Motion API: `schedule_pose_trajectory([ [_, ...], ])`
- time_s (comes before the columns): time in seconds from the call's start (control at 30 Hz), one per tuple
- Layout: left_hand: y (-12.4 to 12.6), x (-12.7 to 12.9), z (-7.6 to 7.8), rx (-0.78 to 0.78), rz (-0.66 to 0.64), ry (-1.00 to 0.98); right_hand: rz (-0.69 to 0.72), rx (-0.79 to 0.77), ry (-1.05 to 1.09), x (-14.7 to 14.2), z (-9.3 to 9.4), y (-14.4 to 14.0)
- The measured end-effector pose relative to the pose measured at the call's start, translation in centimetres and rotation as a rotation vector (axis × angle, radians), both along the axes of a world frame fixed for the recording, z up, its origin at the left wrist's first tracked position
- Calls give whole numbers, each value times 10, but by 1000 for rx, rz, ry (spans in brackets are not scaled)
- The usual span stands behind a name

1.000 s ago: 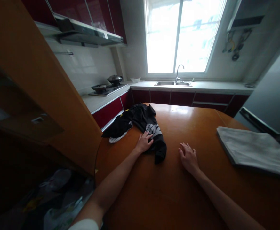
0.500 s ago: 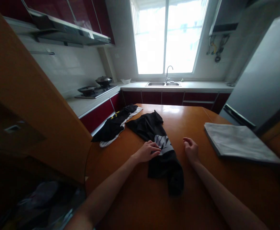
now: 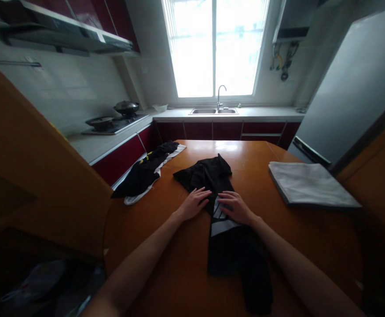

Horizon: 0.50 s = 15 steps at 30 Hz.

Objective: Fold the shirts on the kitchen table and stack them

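Both hands lay flat on the black garment [image 3: 225, 211] spread along the middle of the table [image 3: 166, 246], fingers loosely open and gripping nothing. The left hand [image 3: 194, 203] pressed the garment's left edge, half on cloth and half on bare wood; the right hand [image 3: 236, 207] rested just beside it, on the pale printed patch, the two hands close but not touching. The garment ran from a bunched top near the table's middle down toward the near edge, where its dark lower end lay beside the right forearm. To the left, a second dark garment [image 3: 144, 174] with a white trim lay well apart, draped over the table's left edge beside the red cabinets. To the right, a folded grey cloth [image 3: 311, 185] sat near the right edge, also well apart from the hands. Between the black garment and the grey cloth the wood was bare, and bare wood ran along the left of the hands toward the rounded near-left corner. Beyond the far edge of the table stood the counter with a sink [image 3: 214, 111] under the window, a stove [image 3: 113, 123] on the left with pans on it, and a fridge [image 3: 350, 92] on the right, close to the table's far-right corner.
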<state>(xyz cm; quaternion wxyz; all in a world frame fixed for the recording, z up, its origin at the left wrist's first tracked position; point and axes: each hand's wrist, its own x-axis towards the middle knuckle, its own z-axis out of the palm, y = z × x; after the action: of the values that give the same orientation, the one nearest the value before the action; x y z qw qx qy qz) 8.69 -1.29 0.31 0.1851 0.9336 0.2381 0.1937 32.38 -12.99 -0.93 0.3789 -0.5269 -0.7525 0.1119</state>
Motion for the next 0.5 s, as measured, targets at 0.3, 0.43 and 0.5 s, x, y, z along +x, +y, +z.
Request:
schedule_pose_trajectory([
  [0.3, 6, 0, -4, 59, 60, -10, -94, 19, 214, 9, 0, 3],
  [0.43, 12, -5, 0, 43, 177, -30, -216, 26, 365, 32, 5, 0],
  [0.5, 15, -7, 2, 52, 244, -30, -250, 21, 427, 44, 5, 0],
])
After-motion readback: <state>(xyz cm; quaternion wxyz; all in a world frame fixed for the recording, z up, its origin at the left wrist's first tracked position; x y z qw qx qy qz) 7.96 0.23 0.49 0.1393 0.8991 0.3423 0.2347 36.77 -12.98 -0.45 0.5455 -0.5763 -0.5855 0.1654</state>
